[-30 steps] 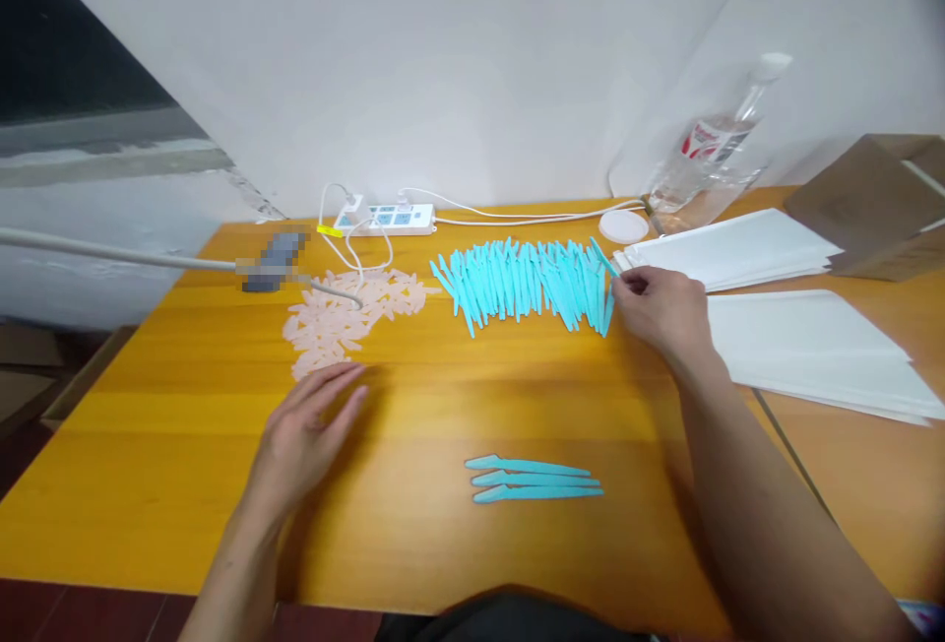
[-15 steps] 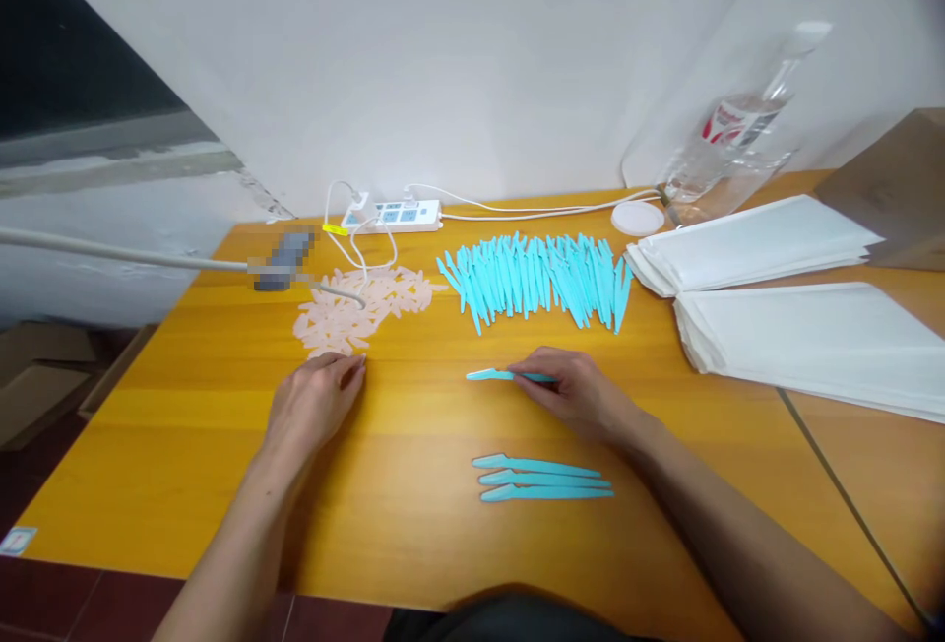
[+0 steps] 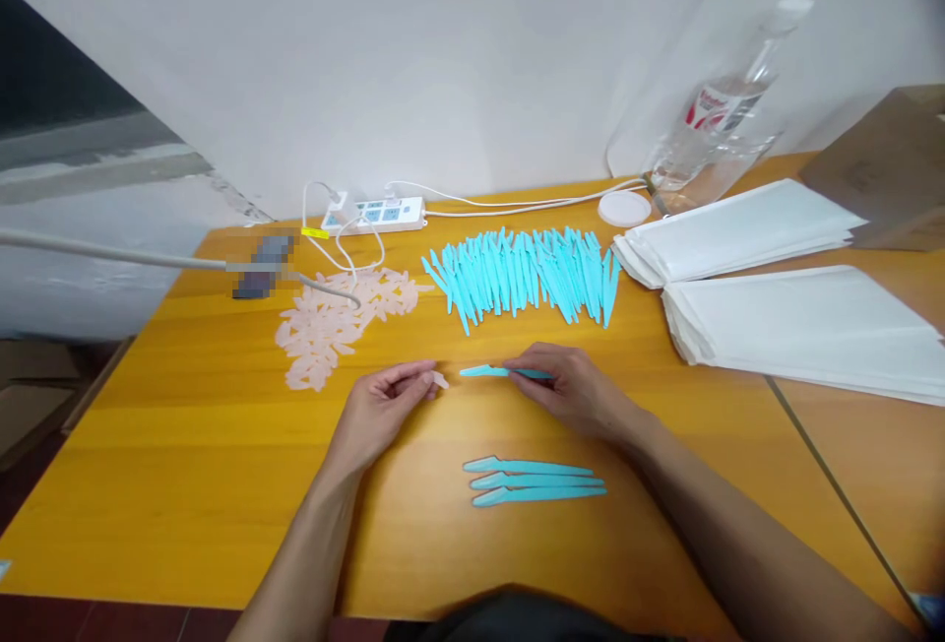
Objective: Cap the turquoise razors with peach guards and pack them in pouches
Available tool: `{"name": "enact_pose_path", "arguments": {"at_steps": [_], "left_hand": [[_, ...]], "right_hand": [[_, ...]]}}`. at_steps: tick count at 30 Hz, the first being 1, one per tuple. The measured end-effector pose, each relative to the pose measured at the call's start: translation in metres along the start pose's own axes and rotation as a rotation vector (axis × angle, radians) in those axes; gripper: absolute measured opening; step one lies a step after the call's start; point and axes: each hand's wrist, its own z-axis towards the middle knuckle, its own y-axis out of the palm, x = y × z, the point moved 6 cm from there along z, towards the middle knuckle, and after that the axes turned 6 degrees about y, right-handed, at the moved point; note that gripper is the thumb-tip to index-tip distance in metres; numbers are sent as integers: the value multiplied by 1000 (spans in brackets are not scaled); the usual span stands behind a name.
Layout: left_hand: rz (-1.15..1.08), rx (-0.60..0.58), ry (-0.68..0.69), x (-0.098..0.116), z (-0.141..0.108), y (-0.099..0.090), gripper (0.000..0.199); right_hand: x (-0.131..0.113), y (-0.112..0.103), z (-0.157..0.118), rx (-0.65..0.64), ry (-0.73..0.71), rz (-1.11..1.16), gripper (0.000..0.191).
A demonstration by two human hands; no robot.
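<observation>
Between its thumb and fingers, my left hand (image 3: 391, 408) pinches a small pale pink piece (image 3: 440, 380). Just to the right, my right hand (image 3: 565, 384) grips a blue stick (image 3: 483, 371) by its handle, its tip pointing left. A small gap separates the pink piece from that tip. Three blue sticks (image 3: 538, 482) lie side by side nearer the front edge. Behind my hands lies a long pile of blue sticks (image 3: 509, 273), and a heap of pale pink pieces (image 3: 325, 322) is spread to its left.
A white power strip (image 3: 388, 216) with cables stands by the wall. A phone (image 3: 264, 266), blurred, lies at the left. White paper bags (image 3: 804, 327), a round white lid (image 3: 624, 209), a plastic bottle (image 3: 713, 115) and a cardboard box (image 3: 882, 174) are at the right.
My left hand has moved right from the edge of the pink heap, now with a pink piece in its fingers. My right hand keeps the blue stick in nearly the same place.
</observation>
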Motion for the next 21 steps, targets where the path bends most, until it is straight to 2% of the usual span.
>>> {"name": "enact_pose_path", "arguments": {"at_steps": [6,10,21], "left_hand": [[203,-83,92,-1,-3,7,36],[302,-140,80,1,-4,13,39],[383,-196,117,14,-2,23,38]], "right_hand": [[2,1,0,11,-16,2,24],[1,0,0,11,-25,-8,24],[-3,3,-1,-28,-65,-53,24]]}}
